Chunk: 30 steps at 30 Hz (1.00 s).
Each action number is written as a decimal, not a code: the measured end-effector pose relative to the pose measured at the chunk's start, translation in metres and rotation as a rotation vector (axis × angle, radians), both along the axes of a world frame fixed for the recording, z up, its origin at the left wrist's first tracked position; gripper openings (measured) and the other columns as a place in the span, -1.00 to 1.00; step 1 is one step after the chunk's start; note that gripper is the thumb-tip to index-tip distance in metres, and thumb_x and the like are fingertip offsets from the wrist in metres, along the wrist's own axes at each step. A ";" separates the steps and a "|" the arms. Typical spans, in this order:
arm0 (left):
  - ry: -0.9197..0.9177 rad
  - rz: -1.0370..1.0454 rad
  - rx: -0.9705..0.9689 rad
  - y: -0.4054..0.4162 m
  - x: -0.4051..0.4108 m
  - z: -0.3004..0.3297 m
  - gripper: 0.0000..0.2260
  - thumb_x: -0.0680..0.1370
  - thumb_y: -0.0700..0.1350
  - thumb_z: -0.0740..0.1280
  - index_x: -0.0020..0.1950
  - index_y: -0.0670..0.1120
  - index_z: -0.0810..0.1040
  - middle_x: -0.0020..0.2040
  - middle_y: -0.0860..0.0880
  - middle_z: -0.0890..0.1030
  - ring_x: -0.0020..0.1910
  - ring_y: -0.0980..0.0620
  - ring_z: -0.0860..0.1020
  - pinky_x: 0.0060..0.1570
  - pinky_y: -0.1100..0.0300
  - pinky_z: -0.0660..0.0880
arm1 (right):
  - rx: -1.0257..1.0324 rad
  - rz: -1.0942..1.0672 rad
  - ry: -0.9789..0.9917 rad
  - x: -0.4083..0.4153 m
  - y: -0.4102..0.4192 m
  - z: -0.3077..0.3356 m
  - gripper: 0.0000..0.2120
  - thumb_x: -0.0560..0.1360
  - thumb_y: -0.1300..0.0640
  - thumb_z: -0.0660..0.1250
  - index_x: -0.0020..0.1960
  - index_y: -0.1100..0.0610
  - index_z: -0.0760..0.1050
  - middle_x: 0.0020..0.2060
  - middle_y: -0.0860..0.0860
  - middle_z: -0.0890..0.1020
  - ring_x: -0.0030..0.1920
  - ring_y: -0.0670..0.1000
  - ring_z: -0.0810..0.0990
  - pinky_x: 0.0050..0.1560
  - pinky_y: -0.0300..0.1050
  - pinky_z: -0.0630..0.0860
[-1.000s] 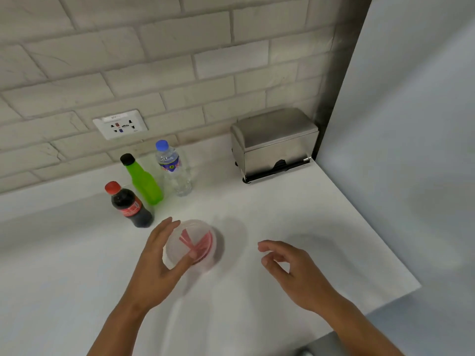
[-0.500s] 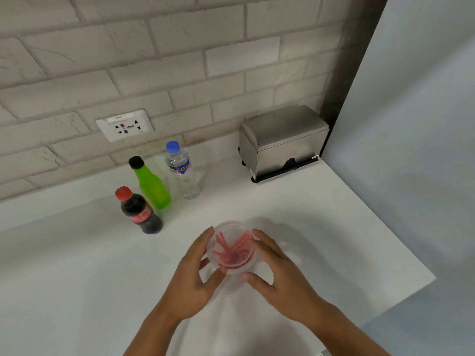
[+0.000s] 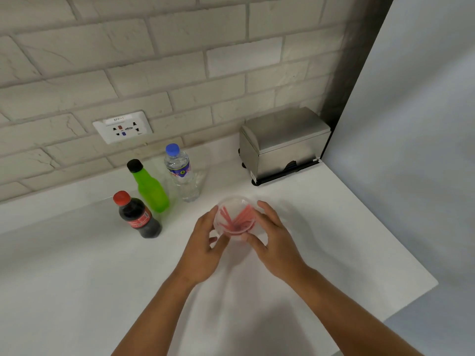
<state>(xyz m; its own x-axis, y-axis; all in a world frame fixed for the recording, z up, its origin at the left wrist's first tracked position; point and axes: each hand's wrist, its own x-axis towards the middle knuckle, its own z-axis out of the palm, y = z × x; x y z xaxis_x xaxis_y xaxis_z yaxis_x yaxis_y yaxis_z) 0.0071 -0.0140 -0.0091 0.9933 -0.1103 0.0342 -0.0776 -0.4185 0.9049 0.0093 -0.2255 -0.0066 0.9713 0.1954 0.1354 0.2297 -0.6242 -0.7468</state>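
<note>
A clear plastic cup [image 3: 235, 217] with several red sticks inside stands on the white counter [image 3: 77, 278], seen from above. My left hand [image 3: 205, 249] grips its left side with thumb and fingers curled round the wall. My right hand [image 3: 275, 242] grips the right side the same way. Both forearms reach in from the bottom edge. The lower part of the cup is hidden behind my fingers.
Behind the cup stand a cola bottle [image 3: 138, 217] with a red cap, a green bottle [image 3: 150, 188] and a clear water bottle [image 3: 181, 174]. A steel dispenser box [image 3: 282, 145] sits at the back right corner. The counter's edge runs down the right side. A wall socket [image 3: 122, 127] is on the brick wall.
My right hand came in from the right and took hold of the cup, which my left hand was holding alone. The cup shifted to the right, away from the cola bottle.
</note>
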 end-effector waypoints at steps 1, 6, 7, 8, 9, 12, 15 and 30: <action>0.003 0.013 -0.006 0.000 0.009 -0.002 -0.35 0.65 -0.12 0.40 0.46 0.53 0.20 0.41 0.42 0.36 0.42 0.14 0.47 0.18 0.28 0.56 | -0.020 -0.005 -0.019 0.010 0.001 0.000 -0.38 0.61 -0.09 0.35 0.59 0.08 0.31 0.59 -0.07 0.28 0.48 -0.36 0.24 0.32 -0.62 0.15; -0.012 0.064 0.018 -0.004 0.055 -0.003 -0.45 0.69 -0.24 0.34 0.65 -0.12 0.25 0.56 -0.10 0.39 0.47 -0.08 0.47 0.38 0.19 0.49 | -0.101 -0.021 -0.076 0.059 0.008 0.002 -0.39 0.61 -0.04 0.39 0.57 0.18 0.35 0.56 0.03 0.38 0.53 0.04 0.38 0.47 -0.01 0.41; -0.002 0.075 0.018 -0.006 0.064 -0.001 -0.45 0.69 -0.24 0.32 0.66 -0.16 0.23 0.58 -0.11 0.38 0.48 -0.12 0.47 0.44 0.03 0.47 | -0.100 -0.015 -0.071 0.069 0.010 0.003 -0.38 0.61 -0.04 0.38 0.58 0.18 0.34 0.56 0.03 0.38 0.54 0.03 0.37 0.48 0.00 0.39; 0.011 0.088 0.019 -0.007 0.072 0.001 -0.45 0.70 -0.24 0.31 0.66 -0.17 0.21 0.59 -0.13 0.37 0.49 -0.14 0.47 0.47 -0.06 0.44 | -0.094 -0.008 -0.066 0.079 0.012 0.004 -0.38 0.62 -0.03 0.37 0.58 0.19 0.32 0.57 0.04 0.37 0.55 0.03 0.36 0.49 0.01 0.38; 0.025 0.100 0.019 -0.008 0.081 0.004 -0.45 0.70 -0.23 0.30 0.67 -0.18 0.19 0.60 -0.15 0.35 0.49 -0.15 0.47 0.47 -0.09 0.44 | -0.086 -0.002 -0.060 0.088 0.013 0.006 -0.38 0.63 -0.01 0.37 0.59 0.20 0.31 0.57 0.05 0.37 0.55 0.04 0.36 0.50 0.02 0.37; 0.061 0.132 0.004 -0.011 0.103 0.010 -0.45 0.72 -0.21 0.26 0.68 -0.18 0.16 0.62 -0.19 0.32 0.49 -0.18 0.47 0.48 -0.07 0.42 | -0.070 0.012 -0.058 0.112 0.019 0.010 -0.40 0.62 0.10 0.39 0.58 0.25 0.32 0.56 0.11 0.40 0.54 0.09 0.39 0.50 0.06 0.36; 0.094 0.160 0.022 -0.015 0.123 0.014 -0.45 0.72 -0.23 0.22 0.69 -0.17 0.11 0.62 -0.22 0.34 0.51 -0.19 0.45 0.43 0.11 0.40 | -0.087 -0.005 -0.055 0.132 0.026 0.016 -0.43 0.62 0.14 0.39 0.57 0.24 0.34 0.53 0.13 0.44 0.48 0.16 0.47 0.46 0.05 0.41; 0.134 0.261 0.090 -0.019 0.168 0.021 -0.45 0.73 -0.23 0.16 0.71 -0.15 0.08 0.69 -0.15 0.23 0.65 -0.13 0.23 0.55 0.10 0.19 | -0.212 0.005 0.031 0.183 0.042 0.025 -0.45 0.68 0.05 0.29 0.59 0.21 0.26 0.59 0.12 0.33 0.53 0.16 0.38 0.45 0.02 0.37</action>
